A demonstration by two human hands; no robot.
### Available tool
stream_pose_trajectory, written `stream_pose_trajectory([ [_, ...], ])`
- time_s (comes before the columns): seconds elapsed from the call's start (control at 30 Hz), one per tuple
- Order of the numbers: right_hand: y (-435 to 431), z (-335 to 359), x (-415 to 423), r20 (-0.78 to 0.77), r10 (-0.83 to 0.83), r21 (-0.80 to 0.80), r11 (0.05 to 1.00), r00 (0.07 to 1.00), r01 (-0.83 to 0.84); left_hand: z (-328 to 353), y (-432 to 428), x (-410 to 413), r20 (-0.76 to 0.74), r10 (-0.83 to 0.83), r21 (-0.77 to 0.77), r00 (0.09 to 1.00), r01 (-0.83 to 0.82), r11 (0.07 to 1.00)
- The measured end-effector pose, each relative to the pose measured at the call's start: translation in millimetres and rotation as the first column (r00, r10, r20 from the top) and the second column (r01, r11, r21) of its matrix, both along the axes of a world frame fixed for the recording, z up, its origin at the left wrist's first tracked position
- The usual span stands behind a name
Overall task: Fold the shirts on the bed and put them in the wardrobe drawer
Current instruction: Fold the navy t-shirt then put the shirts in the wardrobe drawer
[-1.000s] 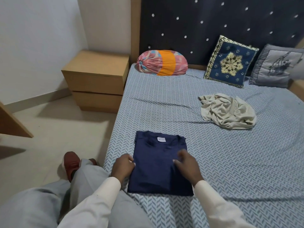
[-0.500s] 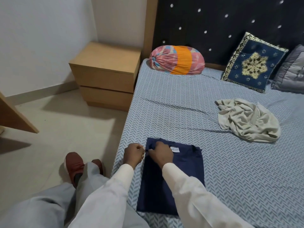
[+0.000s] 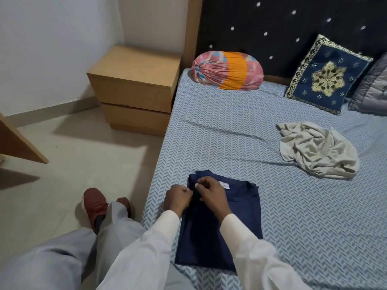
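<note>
Navy shirt (image 3: 245, 206) lies flat on the near left part of the bed (image 3: 209, 143), already folded into a long rectangle, and both hands meet at its far left corner. The right hand (image 3: 211, 195) reaches across the cloth and pinches that corner with curled fingers. The left hand (image 3: 178, 198) sits just beside it at the left edge, also curled, and seems to hold the same fold. From this grip, the rest of the garment extends toward the near side and a little to the right, so its long axis runs far to near. I judge that the coming move, either smoothing the corner or folding the far end toward the near end, must follow this axis. The white label (image 3: 225, 185) is just right of the right hand. The crumpled cream shirt (image 3: 318, 149) waits well apart, far and right, nearer to the right hand.
</note>
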State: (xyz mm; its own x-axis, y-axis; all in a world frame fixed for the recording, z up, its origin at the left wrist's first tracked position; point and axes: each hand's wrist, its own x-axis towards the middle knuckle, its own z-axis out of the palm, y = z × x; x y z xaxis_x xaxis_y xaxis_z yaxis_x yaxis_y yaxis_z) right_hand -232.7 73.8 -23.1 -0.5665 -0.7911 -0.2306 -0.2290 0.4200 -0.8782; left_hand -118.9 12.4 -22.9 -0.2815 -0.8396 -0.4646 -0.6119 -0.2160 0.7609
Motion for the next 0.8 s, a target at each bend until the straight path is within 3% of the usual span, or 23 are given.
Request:
stream_pose_trajectory([
  [0.13,-8,-10,5,-0.215,0.226,0.179,0.965,0.95,-0.189,-2,-8,10,-0.014,0.047,0.05,0.999,-0.046,0.998],
  [0.27,-6,-10,8,-0.247,0.319,0.214,0.939,0.915,-0.269,-5,-11,8,-0.046,0.02,-0.252,0.999,-0.031,0.967],
  [0.33,0,-4,5,-0.124,0.317,0.14,0.944,0.94,-0.299,-4,-7,-4,-0.088,-0.107,-0.324,0.99,0.073,0.943],
  [0.4,11,2,-3,-0.027,0.202,0.028,0.979,0.979,-0.201,-3,-2,-15,-0.021,-0.182,-0.325,0.983,0.166,0.931],
  [0.47,28,6,-17,-0.089,-0.003,-0.039,0.999,0.996,-0.001,-7,-1,-19,0.073,-0.149,-0.292,0.986,0.164,0.942],
  [0.63,78,4,-89,-0.351,-0.441,-0.05,0.89,0.826,0.454,-15,-12,-19,0.104,-0.066,-0.213,0.992,0.087,0.973],
  [0.7,87,-5,-112,-0.34,-0.512,0.037,0.831,0.789,0.555,-14,-15,-19,0.109,-0.052,-0.195,0.993,0.072,0.978],
  [0.8,83,-15,-132,-0.202,-0.493,0.1,0.849,0.846,0.519,-11,-19,-20,0.095,-0.037,-0.171,0.995,0.053,0.984],
])
